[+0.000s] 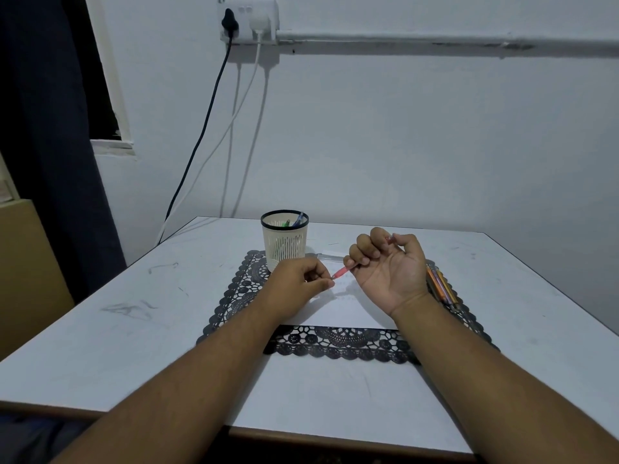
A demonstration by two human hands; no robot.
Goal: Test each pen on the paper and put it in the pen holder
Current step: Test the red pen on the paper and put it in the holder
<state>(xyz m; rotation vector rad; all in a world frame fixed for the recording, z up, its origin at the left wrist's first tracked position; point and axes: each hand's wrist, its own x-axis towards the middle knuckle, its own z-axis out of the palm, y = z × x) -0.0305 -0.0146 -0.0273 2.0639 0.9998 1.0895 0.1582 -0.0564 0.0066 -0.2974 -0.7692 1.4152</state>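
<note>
Right hand [390, 269]: palm up above the paper, fingers curled round a red pen [342, 271] that lies across the palm, its lower end poking out toward the other hand.
Left hand [299, 284]: fingertips pinched at the free end of the red pen — whether they hold a cap or the pen's tip itself is too small to tell.
Red pen: in the air between both hands, over the white paper [345, 309], touching neither paper nor holder.
Paper: flat on a black lace mat [338, 344] on the counter [134, 329]; faint marks near its far edge, unreadable from here.
Pen holder [284, 242]: cream slotted cup with a dark rim, standing at the mat's far left corner; a green pen [286, 223] and a blue pen [299, 218] already stand inside.
Waiting pens [440, 285]: a small bundle of coloured ones lying on the mat just beside the right wrist.
Clear piece [330, 256]: a pale tube on the mat between holder and right hand, possibly a cap or a pen — I cannot tell.
Step in hand: probably capping or uncapping the red pen, before or after its test stroke.
Risk — cap: a sudden release could send it off the mat or make the left hand jerk toward the holder and tip it.
Risk — ink: an exposed tip this close to the left fingers could smear them.
Risk — bundle: the right wrist could nudge the loose pens so that they roll toward the counter's edge.
Risk — order: dropping this pen in the holder untested would skip the check.
</note>
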